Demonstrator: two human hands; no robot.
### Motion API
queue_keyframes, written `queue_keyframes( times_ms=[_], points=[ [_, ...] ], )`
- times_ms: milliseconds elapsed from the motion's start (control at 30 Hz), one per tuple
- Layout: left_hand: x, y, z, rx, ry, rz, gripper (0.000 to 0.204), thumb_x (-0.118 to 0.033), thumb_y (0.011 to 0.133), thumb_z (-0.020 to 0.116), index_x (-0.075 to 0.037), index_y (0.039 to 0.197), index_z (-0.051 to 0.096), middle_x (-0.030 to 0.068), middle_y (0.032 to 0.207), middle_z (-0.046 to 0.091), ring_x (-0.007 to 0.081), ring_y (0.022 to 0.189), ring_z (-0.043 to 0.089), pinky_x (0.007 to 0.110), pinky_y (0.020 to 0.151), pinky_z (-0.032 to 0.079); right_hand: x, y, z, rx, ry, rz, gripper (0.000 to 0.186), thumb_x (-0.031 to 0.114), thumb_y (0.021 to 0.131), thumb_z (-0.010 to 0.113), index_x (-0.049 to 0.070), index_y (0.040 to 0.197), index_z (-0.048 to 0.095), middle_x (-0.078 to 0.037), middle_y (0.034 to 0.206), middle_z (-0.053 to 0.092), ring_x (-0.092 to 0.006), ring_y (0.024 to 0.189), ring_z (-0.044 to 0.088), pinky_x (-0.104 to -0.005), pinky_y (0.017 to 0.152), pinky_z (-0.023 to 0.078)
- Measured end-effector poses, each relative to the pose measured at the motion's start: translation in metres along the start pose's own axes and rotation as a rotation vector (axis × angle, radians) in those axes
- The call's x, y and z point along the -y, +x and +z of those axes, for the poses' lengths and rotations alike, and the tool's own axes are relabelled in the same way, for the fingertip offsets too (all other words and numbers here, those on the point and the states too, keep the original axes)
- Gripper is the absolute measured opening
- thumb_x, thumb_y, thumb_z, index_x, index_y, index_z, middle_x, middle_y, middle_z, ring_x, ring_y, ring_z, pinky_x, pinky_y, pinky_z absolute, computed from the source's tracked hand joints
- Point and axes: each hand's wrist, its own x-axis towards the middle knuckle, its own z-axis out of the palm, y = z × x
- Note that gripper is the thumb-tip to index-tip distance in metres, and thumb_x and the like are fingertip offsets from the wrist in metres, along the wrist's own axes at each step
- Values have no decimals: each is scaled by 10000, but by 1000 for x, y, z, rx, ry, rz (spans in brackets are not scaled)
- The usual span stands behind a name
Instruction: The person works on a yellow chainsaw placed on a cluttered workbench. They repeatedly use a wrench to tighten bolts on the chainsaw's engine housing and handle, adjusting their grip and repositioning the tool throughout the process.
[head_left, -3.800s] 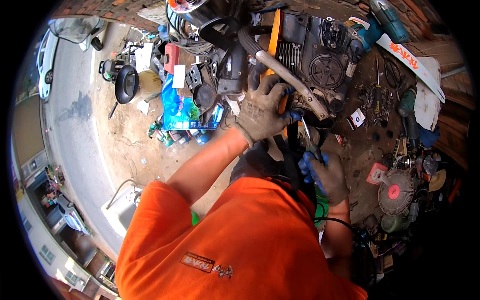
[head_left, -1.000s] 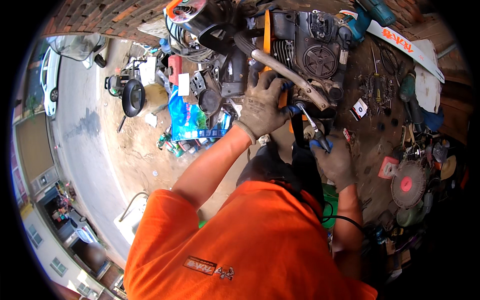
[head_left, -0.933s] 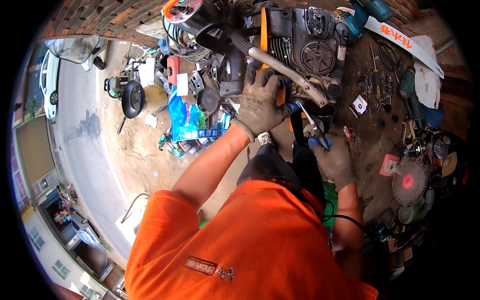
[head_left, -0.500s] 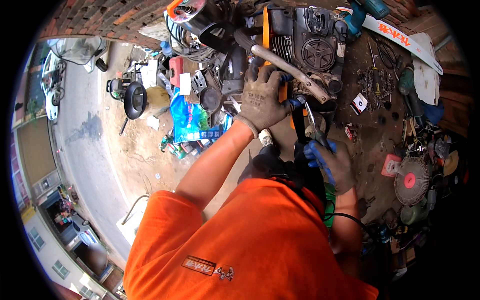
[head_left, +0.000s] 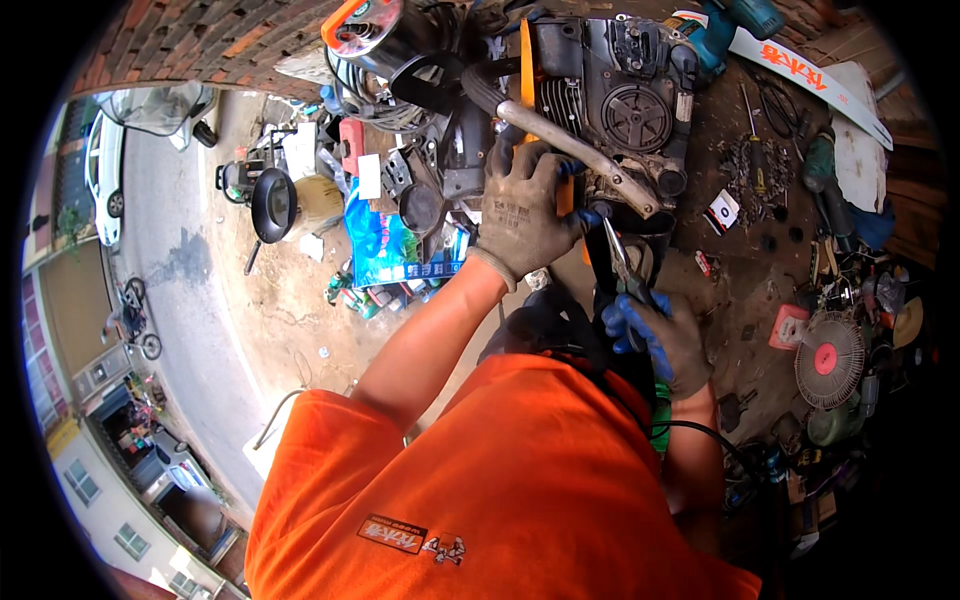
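Note:
A dark, greasy chainsaw point(head_left: 637, 117) lies on the workbench, with a bent grey handlebar point(head_left: 575, 143) running across it. My left hand point(head_left: 525, 205), in a grey-brown glove with blue fingertips, is closed over the chainsaw's near left side, by an orange part. Its thumb points right, and what lies under the palm is hidden. Needle-nose pliers point(head_left: 623, 262) are gripped in my gloved right hand point(head_left: 662, 338), just in front of the bench. Their jaws point up and left, close to the left thumb. Whether the tips pinch anything is too small to tell.
Screwdrivers point(head_left: 757, 165) and small loose parts lie right of the chainsaw, below a white guide bar point(head_left: 805, 82). A fan point(head_left: 829, 360) stands among clutter at right. Left are a black pan point(head_left: 273, 205), a blue bag point(head_left: 380, 245) and the street point(head_left: 190, 300).
The pliers and my right hand have shifted slightly down, bringing the jaw tips a little away from the left thumb. My left hand keeps its place. On the street, a two-wheeler has moved nearer.

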Motion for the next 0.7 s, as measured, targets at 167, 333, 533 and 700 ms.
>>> queue_keyframes(
  times_ms=[167,333,533,700],
  points=[
    [3,-1,5,2,-26,26,558,-307,673,865,-31,1087,613,180,1119,567,459,1156,506,597,1104,353,-2,2,7,37,135,22,266,249,994,625,-11,1031,667,-100,861,704,-149,710,659,-281,545,528],
    [-5,0,1,6,-66,-27,477,-196,649,834,-40,1035,601,154,994,592,402,1113,524,564,1068,361,11,-2,14,5,155,110,256,251,993,633,-4,1017,650,-104,830,689,-164,668,644,-296,511,520],
    [-3,1,2,-7,-74,0,442,-135,654,803,-40,1038,606,168,1019,608,411,1111,531,552,989,407,15,-7,25,63,411,185,307,322,1015,590,25,947,624,-102,862,645,-188,702,623,-325,544,511],
    [7,1,-3,55,-74,23,587,-294,610,912,-61,1072,634,152,1095,569,372,1112,549,608,1159,269,4,-3,29,84,525,120,288,296,979,656,11,937,668,-106,824,674,-198,659,642,-345,538,525]
  ],
)
